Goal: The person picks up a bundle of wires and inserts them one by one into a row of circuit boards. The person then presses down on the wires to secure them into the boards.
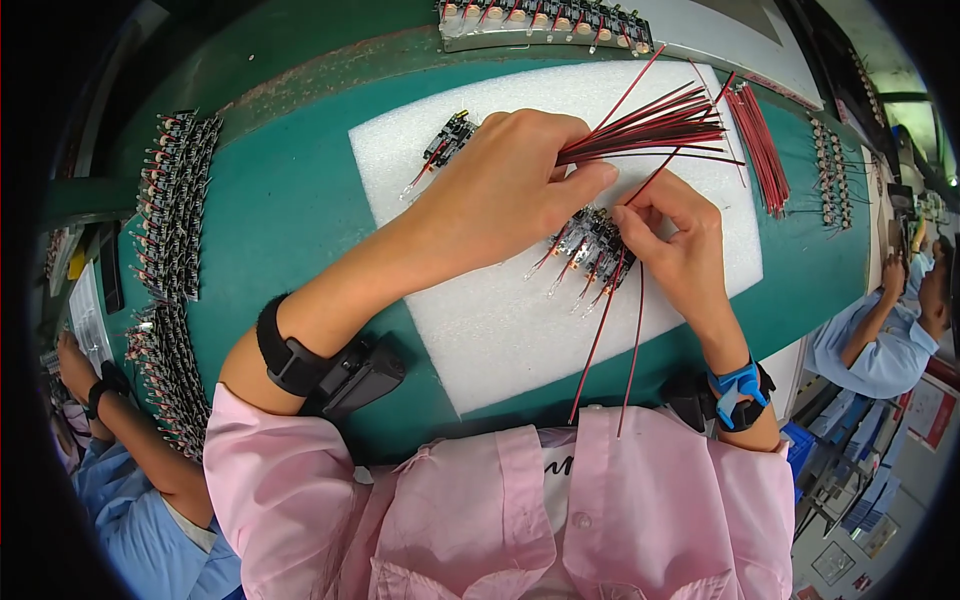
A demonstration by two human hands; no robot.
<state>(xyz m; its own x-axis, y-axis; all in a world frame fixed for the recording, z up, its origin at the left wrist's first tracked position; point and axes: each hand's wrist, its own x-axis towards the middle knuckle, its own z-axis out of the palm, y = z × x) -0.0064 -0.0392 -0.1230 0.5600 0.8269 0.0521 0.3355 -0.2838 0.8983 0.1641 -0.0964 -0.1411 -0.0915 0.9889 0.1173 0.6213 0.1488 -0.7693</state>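
My left hand (515, 185) is closed around a fanned bundle of red and black wires (655, 125), whose loose ends spread to the right. The thumb and forefinger of my right hand (680, 240) pinch a thin red wire (655, 178) just below that bundle. Between and under both hands, a row of small black circuit modules (590, 245) with clear bulbs lies on a white foam sheet (500, 345). Two long wires (597, 350) hang from the row toward my chest. Another small group of modules (450, 140) sits beyond my left wrist, partly hidden by it.
Stacked rows of modules (170, 220) line the table's left side. More red wires (760, 150) and narrow strips of small parts (830, 175) lie at the right. A tray of modules (545, 25) stands at the back. Co-workers in blue sit at left and right.
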